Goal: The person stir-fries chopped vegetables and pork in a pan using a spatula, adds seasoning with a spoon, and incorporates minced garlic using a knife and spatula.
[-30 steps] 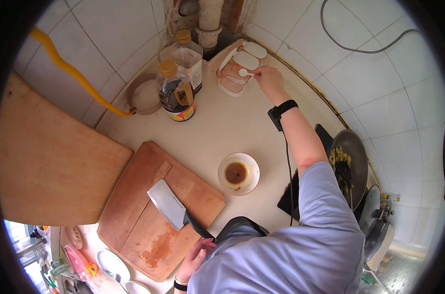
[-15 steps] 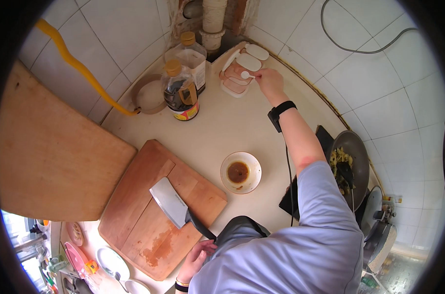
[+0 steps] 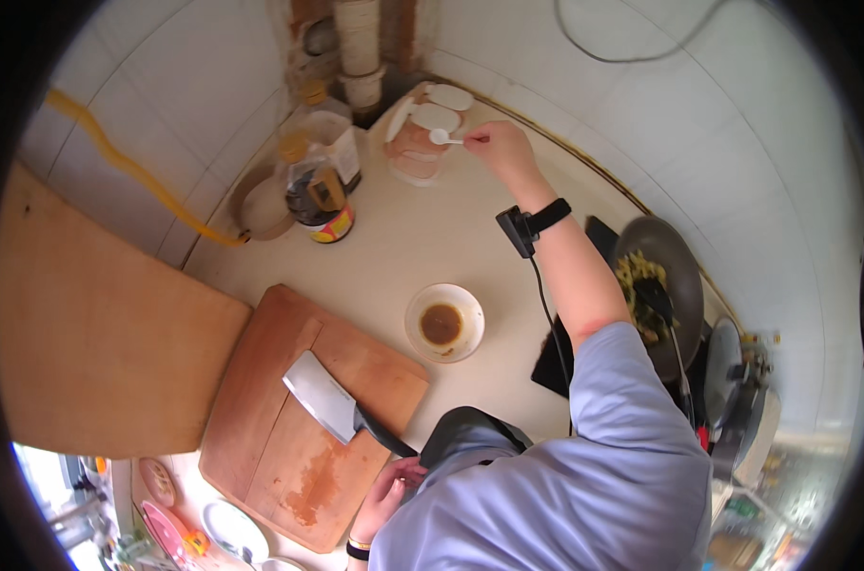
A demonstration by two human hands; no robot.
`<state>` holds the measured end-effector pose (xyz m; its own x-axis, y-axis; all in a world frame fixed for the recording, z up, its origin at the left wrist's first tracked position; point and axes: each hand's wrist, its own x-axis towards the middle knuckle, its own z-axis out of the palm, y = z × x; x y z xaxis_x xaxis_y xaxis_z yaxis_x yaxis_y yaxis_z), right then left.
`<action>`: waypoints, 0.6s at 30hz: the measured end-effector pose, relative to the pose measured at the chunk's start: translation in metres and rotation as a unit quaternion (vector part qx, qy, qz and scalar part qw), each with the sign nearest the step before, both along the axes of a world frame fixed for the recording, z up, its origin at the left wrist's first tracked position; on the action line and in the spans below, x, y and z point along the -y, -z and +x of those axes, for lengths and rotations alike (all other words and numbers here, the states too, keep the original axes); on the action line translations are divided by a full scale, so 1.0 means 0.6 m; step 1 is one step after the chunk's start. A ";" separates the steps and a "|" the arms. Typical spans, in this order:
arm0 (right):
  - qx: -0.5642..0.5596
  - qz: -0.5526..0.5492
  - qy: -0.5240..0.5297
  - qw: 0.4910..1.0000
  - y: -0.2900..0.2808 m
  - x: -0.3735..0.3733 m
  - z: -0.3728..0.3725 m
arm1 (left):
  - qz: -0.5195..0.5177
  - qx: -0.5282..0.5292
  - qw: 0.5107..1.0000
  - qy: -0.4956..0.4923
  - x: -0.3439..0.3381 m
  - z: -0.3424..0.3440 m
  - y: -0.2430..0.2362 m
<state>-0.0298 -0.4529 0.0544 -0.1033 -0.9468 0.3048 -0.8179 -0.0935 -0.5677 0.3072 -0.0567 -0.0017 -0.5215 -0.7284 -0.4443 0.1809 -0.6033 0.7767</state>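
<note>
A small white spoon (image 3: pixel 441 137) is pinched by its handle in my right hand (image 3: pixel 500 154), at the far side of the counter. It hangs over the near right part of a clear seasoning box (image 3: pixel 415 169) with white lids, some of them flipped up. What the spoon carries is too small to tell. My left hand (image 3: pixel 390 490) rests near my body by the cutting board's edge, fingers loosely bent and apart, nothing in it. Close by is the black handle of a cleaver (image 3: pixel 322 396) lying on the wooden cutting board (image 3: pixel 261 400). A white bowl (image 3: pixel 472 306) with brown sauce stands mid-counter.
Two bottles with yellow caps, the nearer a dark sauce bottle (image 3: pixel 320 200), stand left of the seasoning box. On the right, a pan (image 3: pixel 684 276) holds chopped food and a black spatula (image 3: pixel 657 303). A large wooden board (image 3: pixel 108 333) leans at left. Plates (image 3: pixel 230 529) sit lower left.
My view has shifted, so most things appear farther left. My right hand has drawn slightly right with the spoon, which shows more of its handle. The left hand stays by the board.
</note>
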 end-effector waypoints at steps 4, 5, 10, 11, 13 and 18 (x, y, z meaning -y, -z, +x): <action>0.088 0.021 0.017 0.996 -0.124 -0.142 -0.041 | -0.046 -0.033 0.995 0.077 0.012 -0.007 0.029; 0.118 0.034 0.015 0.992 -0.157 -0.185 -0.058 | -0.041 -0.037 0.993 0.100 0.015 -0.010 0.030; 0.096 -0.003 0.096 0.991 -0.286 -0.405 -0.141 | -0.056 -0.033 0.985 0.159 0.015 -0.028 0.021; 0.098 -0.005 0.122 0.988 -0.301 -0.446 -0.168 | -0.058 -0.035 0.983 0.171 0.013 -0.031 0.022; 0.084 -0.043 0.171 0.981 -0.313 -0.524 -0.224 | -0.061 -0.040 0.978 0.194 0.009 -0.037 0.020; -0.119 0.019 0.324 0.938 -0.288 -0.634 -0.309 | -0.068 -0.034 0.973 0.217 -0.002 -0.049 0.007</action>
<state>-0.2155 -0.0725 0.2273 -0.5940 -0.7194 0.3601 -0.8004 0.4836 -0.3542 0.2776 -0.0554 -0.0061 -0.8183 -0.4825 -0.3123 -0.0144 -0.5261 0.8503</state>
